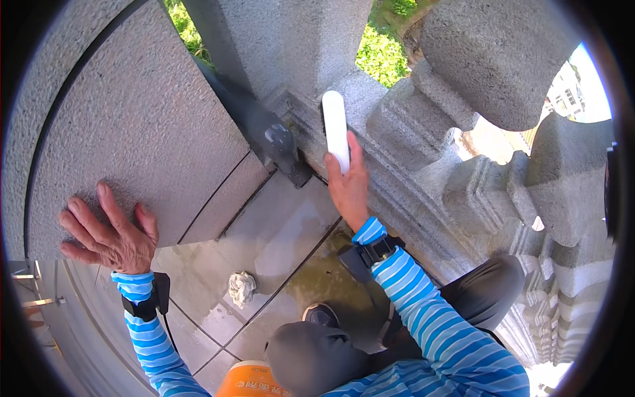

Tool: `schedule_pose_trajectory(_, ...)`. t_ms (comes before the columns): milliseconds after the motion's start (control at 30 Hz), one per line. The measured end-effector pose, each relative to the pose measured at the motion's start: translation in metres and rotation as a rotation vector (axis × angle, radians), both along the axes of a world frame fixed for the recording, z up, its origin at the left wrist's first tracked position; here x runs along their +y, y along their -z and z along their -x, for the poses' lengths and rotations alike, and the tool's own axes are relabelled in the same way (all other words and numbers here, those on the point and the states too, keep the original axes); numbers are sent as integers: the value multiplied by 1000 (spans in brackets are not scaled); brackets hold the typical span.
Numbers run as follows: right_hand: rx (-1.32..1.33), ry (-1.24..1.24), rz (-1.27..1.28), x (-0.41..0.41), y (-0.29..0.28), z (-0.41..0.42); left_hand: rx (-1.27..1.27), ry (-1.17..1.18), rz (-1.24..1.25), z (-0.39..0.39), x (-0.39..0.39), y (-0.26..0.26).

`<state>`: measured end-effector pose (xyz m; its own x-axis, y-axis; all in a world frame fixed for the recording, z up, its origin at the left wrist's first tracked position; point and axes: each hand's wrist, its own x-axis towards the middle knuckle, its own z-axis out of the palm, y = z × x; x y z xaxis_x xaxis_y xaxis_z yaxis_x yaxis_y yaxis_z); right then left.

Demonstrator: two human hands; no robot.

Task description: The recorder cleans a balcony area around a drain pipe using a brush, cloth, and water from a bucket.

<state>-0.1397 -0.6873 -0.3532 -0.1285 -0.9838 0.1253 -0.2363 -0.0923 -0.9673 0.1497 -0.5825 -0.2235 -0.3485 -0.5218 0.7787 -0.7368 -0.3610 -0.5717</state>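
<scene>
My right hand (pixel 348 184) grips the lower end of a white-backed brush (pixel 335 130) with dark bristles, held beside the stone ledge of the balustrade (pixel 392 183). Left of the brush, a dark grey pipe (pixel 278 141) runs down the corner between the balustrade and a speckled stone pillar (pixel 144 114); its lower end sits just above the floor. My left hand (pixel 111 228) rests on the pillar's face with its fingers spread, holding nothing. Between my arms, a crumpled whitish cloth (pixel 242 289) lies on the tiled floor (pixel 287 223).
An orange bucket (pixel 250 381) bearing writing stands beside my bent knee (pixel 315 352). Stone balusters (pixel 501 193) line the right side, with gaps to the outside between them. The tiles look wet, with a brownish patch (pixel 322 278) near my shoe (pixel 321 315).
</scene>
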Motion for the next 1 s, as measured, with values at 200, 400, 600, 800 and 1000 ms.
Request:
schedule_pose_trajectory(200,186,-165,-138,54,36,18,7,2,-11,-6,2,2)
schedule_pose_trajectory(400,159,-150,12,-13,9,11,29,4,0,-4,2,2)
schedule_pose_trajectory(600,361,15,24,25,41,50,23,-13,1,-6,3,1)
schedule_pose_trajectory(800,280,54,11,23,29,44,13,-7,26,-5,2,2)
schedule_pose_trajectory(1000,307,-67,75,-30,27,8,10,-5,17,-4,-1,2)
